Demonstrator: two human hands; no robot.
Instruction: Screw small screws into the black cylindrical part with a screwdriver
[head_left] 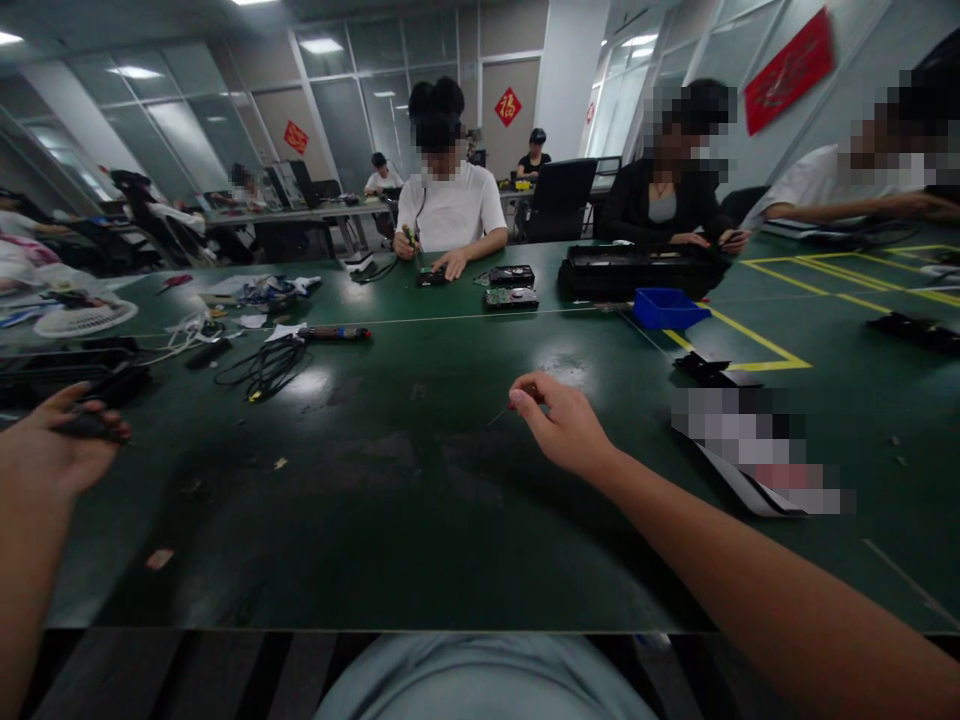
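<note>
My right hand (564, 424) reaches out over the dark green table (420, 500), fingers closed in a pinch on a small red-handled screwdriver (508, 407) whose thin shaft points left and down toward the tabletop. My left hand (60, 440) is at the far left edge, fingers curled around a small dark object (88, 425) that I cannot make out. A black device (67, 375) lies just beyond that hand.
A coiled black cable (266, 368) and a pen-shaped tool (334, 332) lie left of centre. A blue bin (667, 307), a black case (637, 270) and circuit boards (510, 297) sit farther back. Three people sit opposite. Yellow tape marks the right side.
</note>
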